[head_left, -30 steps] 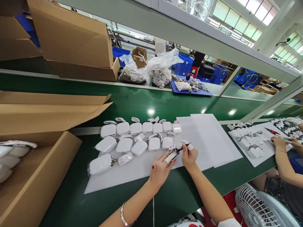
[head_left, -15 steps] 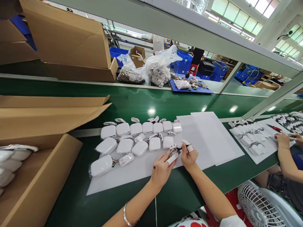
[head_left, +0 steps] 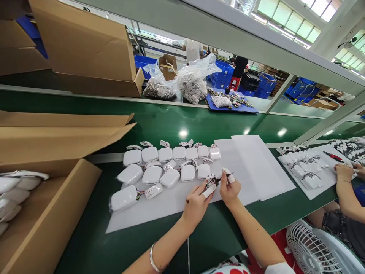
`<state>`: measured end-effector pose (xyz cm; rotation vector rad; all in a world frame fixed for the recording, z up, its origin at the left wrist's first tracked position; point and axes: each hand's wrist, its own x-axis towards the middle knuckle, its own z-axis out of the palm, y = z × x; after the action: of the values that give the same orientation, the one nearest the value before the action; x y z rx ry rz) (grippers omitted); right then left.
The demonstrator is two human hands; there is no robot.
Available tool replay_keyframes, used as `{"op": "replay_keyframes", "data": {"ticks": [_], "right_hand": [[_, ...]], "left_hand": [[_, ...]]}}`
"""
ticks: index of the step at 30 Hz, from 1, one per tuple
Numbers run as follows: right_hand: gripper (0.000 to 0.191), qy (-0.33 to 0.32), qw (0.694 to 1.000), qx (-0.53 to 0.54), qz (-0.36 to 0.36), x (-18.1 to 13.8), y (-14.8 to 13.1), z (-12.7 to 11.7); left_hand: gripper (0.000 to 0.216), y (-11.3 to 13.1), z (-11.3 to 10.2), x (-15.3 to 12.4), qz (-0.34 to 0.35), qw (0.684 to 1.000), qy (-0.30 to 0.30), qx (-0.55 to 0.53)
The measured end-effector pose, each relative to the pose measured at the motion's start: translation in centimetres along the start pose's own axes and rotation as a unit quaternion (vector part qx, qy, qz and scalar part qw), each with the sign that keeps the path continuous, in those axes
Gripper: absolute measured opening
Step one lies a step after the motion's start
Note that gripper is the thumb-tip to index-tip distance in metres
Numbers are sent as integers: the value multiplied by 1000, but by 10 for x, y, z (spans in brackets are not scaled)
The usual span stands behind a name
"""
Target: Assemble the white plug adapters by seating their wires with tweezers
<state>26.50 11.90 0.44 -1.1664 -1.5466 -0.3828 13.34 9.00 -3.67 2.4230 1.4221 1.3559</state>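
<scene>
Both my hands meet over a white foam sheet [head_left: 171, 207] on the green bench. My left hand [head_left: 196, 203] is closed, pinching a small wired part [head_left: 211, 182] with red and black leads; its fingertip wears white tape. My right hand [head_left: 229, 187] is closed on the same wired part, with taped fingertips and a thin dark tool tip sticking out to the right. Several white rounded plastic cases [head_left: 151, 175] with short wires lie in rows on the sheet, just left of my hands.
An open cardboard box [head_left: 48, 213] at the left holds white parts. More boxes [head_left: 85, 49] and plastic bags [head_left: 192, 82] stand behind the green conveyor belt [head_left: 171, 121]. A co-worker's hands [head_left: 343, 173] work on similar cases at the right. A white fan [head_left: 310, 251] sits below.
My hands have stayed together on the wired part, shifting only slightly. The co-worker's hand has moved a little to the right.
</scene>
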Motion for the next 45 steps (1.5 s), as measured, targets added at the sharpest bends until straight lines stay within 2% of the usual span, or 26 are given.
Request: {"op": "replay_keyframes", "data": {"ticks": [9,16,18,21,24,27,31,33,38,41,45], "right_hand": [[25,-30,998,9,47,-9,2,2],[29,-135,975,92,151,-6,0,4],[28,-126,972,105,166,-3,1,1],[25,-79,976,119,167,1,6,-6],[24,-80,973,137,166,3,11,-11],[24,-84,977,138,140,4,12,-14],[22,-41,987,121,93,3,6,-15],[24,-66,983,123,115,3,3,-13],[39,-184,927,140,294,9,2,-4],[41,-212,923,114,301,16,3,-6],[39,-242,931,64,265,16,-1,-14]], "left_hand": [[18,2,-2,1,4,1000,-3,4],[15,2,-2,2,17,1000,-7,18],[17,2,-3,4,17,1000,-6,11],[19,1,-5,7,10,1000,-6,-11],[18,1,-8,9,10,1000,-5,-26],[18,0,-8,9,13,999,-5,-29],[19,0,-7,8,7,999,-10,-32],[19,-1,-7,8,4,999,-15,-30],[19,1,-8,8,2,1000,-16,-27],[19,2,-8,9,5,999,-16,-28],[18,2,-8,8,19,1000,-12,-11]]}}
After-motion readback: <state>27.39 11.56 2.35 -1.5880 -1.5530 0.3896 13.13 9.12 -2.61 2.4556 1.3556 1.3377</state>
